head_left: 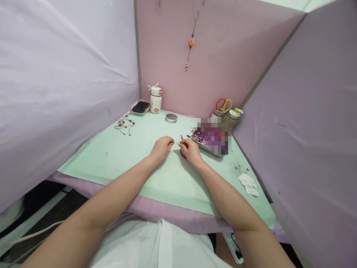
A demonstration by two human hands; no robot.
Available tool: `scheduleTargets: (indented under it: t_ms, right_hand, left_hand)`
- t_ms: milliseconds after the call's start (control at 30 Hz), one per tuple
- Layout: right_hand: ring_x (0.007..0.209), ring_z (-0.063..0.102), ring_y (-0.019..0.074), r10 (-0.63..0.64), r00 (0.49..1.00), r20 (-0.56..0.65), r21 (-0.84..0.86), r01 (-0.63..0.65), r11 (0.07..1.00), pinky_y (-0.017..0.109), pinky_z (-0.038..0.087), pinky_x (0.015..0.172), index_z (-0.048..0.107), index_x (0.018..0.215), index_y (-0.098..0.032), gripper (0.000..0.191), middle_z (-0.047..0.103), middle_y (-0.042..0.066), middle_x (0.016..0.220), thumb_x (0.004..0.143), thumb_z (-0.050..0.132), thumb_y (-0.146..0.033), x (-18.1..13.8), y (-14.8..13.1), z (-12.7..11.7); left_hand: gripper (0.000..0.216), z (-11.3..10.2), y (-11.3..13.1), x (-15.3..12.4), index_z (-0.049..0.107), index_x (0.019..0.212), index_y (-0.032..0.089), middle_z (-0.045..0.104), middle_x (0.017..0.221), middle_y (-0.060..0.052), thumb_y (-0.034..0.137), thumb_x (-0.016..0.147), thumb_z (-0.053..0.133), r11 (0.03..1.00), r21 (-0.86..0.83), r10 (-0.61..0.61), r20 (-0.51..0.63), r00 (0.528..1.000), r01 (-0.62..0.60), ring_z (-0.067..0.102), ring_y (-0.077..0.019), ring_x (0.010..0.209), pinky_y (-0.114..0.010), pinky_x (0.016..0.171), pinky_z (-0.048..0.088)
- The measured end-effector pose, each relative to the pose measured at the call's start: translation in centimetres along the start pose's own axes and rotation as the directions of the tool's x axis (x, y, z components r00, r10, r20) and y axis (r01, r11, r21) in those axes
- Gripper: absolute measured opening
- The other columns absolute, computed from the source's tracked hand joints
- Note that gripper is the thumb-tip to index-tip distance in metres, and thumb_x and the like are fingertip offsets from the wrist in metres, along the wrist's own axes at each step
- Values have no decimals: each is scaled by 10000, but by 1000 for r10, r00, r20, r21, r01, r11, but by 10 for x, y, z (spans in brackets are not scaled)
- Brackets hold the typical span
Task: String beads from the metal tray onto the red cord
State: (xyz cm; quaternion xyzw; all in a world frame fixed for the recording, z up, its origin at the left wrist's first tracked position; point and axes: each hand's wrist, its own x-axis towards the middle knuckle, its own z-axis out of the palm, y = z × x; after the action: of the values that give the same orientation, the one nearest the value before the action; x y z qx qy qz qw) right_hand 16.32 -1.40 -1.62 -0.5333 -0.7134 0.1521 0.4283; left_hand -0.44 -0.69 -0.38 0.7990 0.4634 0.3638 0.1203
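Observation:
My left hand (pixel 162 148) is closed in a pinch above the middle of the table, its fingertips pointing toward my other hand. A short gap away, my right hand (pixel 191 150) also pinches. Between the fingertips is a small pale or clear bit, too fine to make out. Scissors (pixel 183 153) with a red handle show partly beneath my right hand, a blade tip poking out above it; I cannot tell whether they touch the hand. Right of that hand stands a metal tray (pixel 214 152) with purple beads (pixel 200 138), its far part blurred out.
At the back are a phone (pixel 141 107), a white bottle (pixel 156 101), a round spool (pixel 171 118), and jars, one with red and yellow scissors (pixel 224 105). Red beaded cords (pixel 125 123) lie left, crumpled tissue (pixel 248 184) right. A beaded cord (pixel 191 42) hangs on the back wall.

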Motion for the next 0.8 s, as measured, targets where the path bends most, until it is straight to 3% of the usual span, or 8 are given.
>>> scheduleTargets:
  t_ms: [400, 500, 667, 800]
  right_hand:
    - [724, 568, 171, 5, 1000, 8, -3, -5, 1000, 297, 429, 735, 628, 749, -199, 148, 651, 33, 765, 804, 538, -303, 0, 0, 1]
    - [734, 571, 170, 14, 1000, 10, 3, -14, 1000, 295, 428, 742, 630, 747, -201, 149, 652, 32, 765, 805, 536, -301, 0, 0, 1]
    - [728, 580, 167, 59, 998, 23, 37, -60, 998, 292, 429, 739, 637, 755, -202, 148, 667, 24, 771, 792, 543, -309, 0, 0, 2]
    - [678, 581, 162, 116, 992, 53, 135, -122, 983, 281, 433, 697, 637, 750, -191, 165, 675, 20, 742, 773, 551, -331, -1, -3, 5]
  left_hand:
    - [194, 0, 0, 0, 635, 809, 182, 652, 850, -71, 161, 811, 442, 1000, -3, -11, -12, 1000, 11, 558, -191, 820, -320, 790, 425]
    - [152, 0, 1, 0, 622, 782, 183, 654, 834, -57, 167, 796, 472, 993, -109, -48, -37, 998, 43, 563, -180, 797, -304, 763, 427]
    - [104, 0, 3, 1, 627, 766, 189, 651, 694, -4, 212, 759, 525, 900, -378, -230, 15, 973, 219, 576, -147, 670, -266, 674, 429]
    - [109, -1, 2, 1, 654, 741, 185, 667, 674, -8, 219, 724, 552, 861, -432, -282, 35, 959, 269, 607, -152, 663, -269, 670, 441]
